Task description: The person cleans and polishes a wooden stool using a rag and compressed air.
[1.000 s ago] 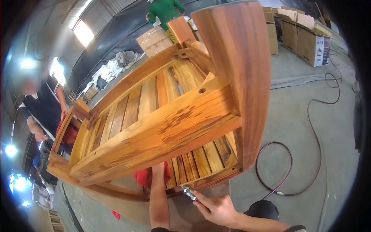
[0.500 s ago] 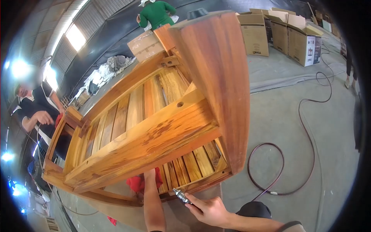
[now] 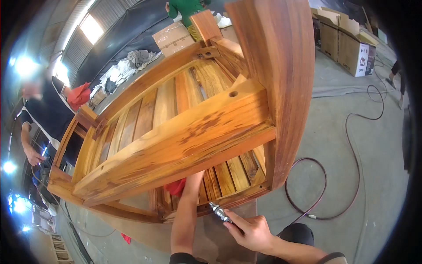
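A slatted wooden bench-like frame (image 3: 171,141) fills the middle of the head view, tilted, with a broad curved leg (image 3: 285,88) rising on its right. My left hand (image 3: 193,180) reaches in beneath the long front rail, which hides the fingers. A red cloth (image 3: 176,187) bunches beside that wrist and moves along with it. My right hand (image 3: 252,231) is closed around a metal air nozzle (image 3: 218,212). Its tip points up and left, close to the lower rail of the frame.
At the left, a person (image 3: 48,108) stands by the frame's far end with another red cloth (image 3: 79,96). Someone in green (image 3: 187,9) is at the back. A dark hose (image 3: 325,189) loops over the floor at right. Cardboard boxes (image 3: 338,44) stand behind it.
The frame now sits further right in view. My left hand and its cloth have shifted right and up. The other person has raised a red cloth and lowered one hand.
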{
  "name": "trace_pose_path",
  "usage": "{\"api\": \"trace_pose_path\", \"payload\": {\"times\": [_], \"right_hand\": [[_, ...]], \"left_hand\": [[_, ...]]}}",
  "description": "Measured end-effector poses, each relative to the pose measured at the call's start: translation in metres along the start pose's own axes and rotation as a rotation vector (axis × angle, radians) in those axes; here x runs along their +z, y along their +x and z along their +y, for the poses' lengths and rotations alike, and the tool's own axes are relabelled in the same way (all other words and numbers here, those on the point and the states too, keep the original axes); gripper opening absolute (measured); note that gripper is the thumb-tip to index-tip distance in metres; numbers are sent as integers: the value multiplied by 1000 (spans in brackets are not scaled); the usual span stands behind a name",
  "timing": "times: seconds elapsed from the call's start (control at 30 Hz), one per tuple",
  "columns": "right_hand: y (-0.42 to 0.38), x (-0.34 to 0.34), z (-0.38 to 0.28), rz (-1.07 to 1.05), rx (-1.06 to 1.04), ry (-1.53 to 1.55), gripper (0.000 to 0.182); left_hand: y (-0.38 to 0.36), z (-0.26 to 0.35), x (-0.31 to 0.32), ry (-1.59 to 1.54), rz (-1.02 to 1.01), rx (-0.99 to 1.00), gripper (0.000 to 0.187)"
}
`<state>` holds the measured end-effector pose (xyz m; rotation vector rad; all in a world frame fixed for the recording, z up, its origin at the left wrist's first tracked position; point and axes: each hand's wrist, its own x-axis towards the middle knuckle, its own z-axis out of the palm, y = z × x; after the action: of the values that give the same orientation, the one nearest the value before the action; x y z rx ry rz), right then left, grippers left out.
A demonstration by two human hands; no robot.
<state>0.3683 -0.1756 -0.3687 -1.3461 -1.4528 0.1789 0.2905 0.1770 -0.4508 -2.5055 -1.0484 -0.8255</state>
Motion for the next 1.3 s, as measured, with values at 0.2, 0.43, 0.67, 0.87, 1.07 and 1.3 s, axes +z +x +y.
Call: {"api": "trace_pose_path", "payload": {"times": [0.2, 0.43, 0.67, 0.87, 1.07, 1.3], "right_hand": [[2, 7, 6, -18, 74, -61, 35], [7, 44, 23, 31, 122, 22, 32], [9, 43, 24, -18, 64, 9, 35], [10, 24, 18, 44, 82, -13, 32], [10, 20, 19, 106, 199, 87, 32], [1, 3, 14, 46, 249, -3, 27]], "left_hand": [[13, 30, 2, -183, 19, 39, 27], [-38, -67, -59, -27, 12, -225, 28], [-43, -84, -54, -21, 129, -359, 28], [-38, -47, -35, -152, 168, -295, 29], [-31, -19, -18, -346, 159, -242, 30], [33, 88, 18, -450, 378, 69, 31]]}}
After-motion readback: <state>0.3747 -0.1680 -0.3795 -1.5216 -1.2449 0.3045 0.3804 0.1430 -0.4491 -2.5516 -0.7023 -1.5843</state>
